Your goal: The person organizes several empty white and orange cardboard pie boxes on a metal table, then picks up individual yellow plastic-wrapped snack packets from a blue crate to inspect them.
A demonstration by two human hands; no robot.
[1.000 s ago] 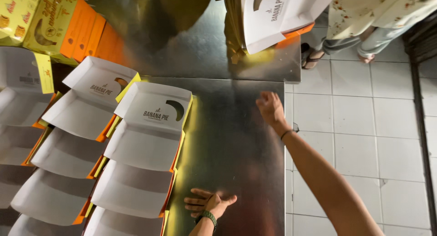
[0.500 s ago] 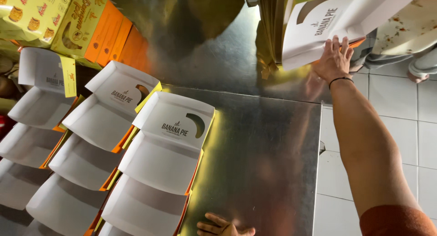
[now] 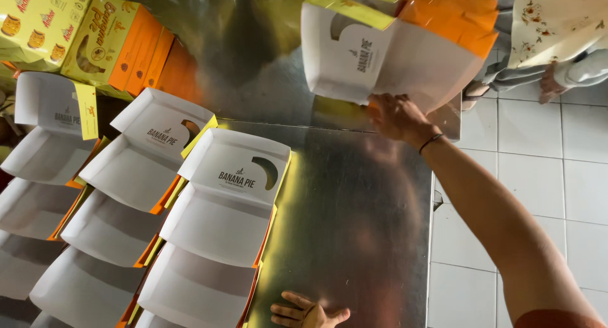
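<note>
Our right hand (image 3: 396, 116): fingers grip open white-and-orange cardboard pie box (image 3: 386, 56); left hand (image 3: 307, 312) splayed on steel counter (image 3: 354, 220); three rows of opened boxes (image 3: 215, 239) laid out left of fingers.

A brushed steel counter (image 3: 354, 227), glaring with yellowish reflected light, fills the middle of the view, while a floor of pale square tiles (image 3: 538, 176) with dark grout lines runs along its right edge.
</note>
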